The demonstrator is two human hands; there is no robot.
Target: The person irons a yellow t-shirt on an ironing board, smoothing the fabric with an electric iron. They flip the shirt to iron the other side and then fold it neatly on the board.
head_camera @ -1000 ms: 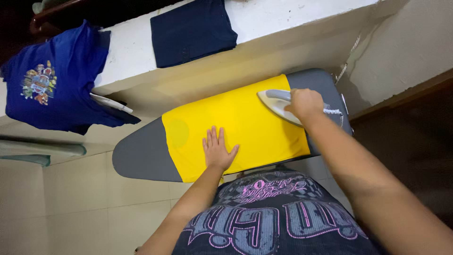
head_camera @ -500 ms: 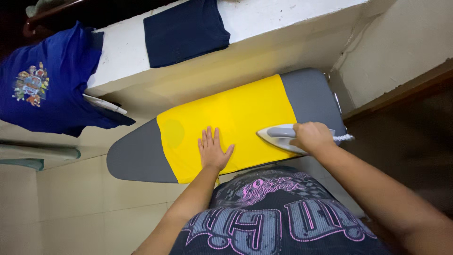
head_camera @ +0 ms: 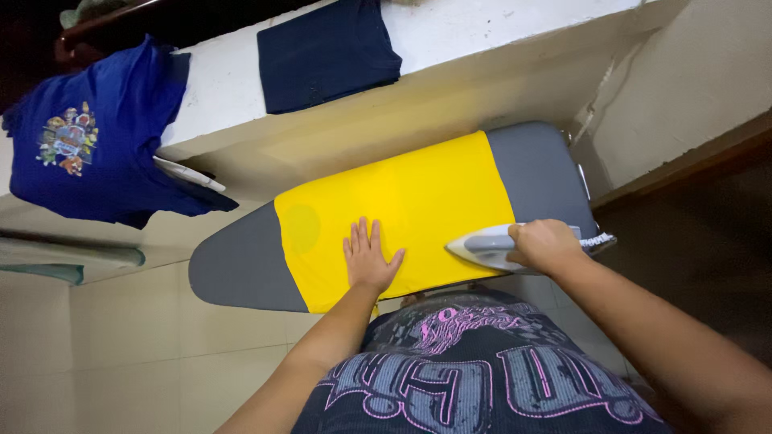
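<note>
A yellow cloth [head_camera: 402,209] lies spread over the middle of a grey ironing board [head_camera: 237,265]. My left hand [head_camera: 368,257] rests flat on the cloth near the board's front edge, fingers apart. My right hand [head_camera: 547,245] grips the handle of a white and grey iron [head_camera: 482,245]. The iron sits on the cloth's right end by the front edge, its tip pointing left toward my left hand.
A white ledge [head_camera: 482,32] runs behind the board with a folded navy garment [head_camera: 326,52] on it. A blue printed T-shirt [head_camera: 88,145] hangs at the left. Pale floor tiles [head_camera: 121,345] lie below; a wall [head_camera: 691,88] stands at the right.
My right hand brought the iron from the board's far right end toward me onto the cloth's near right part. My left hand stayed flat on the cloth.
</note>
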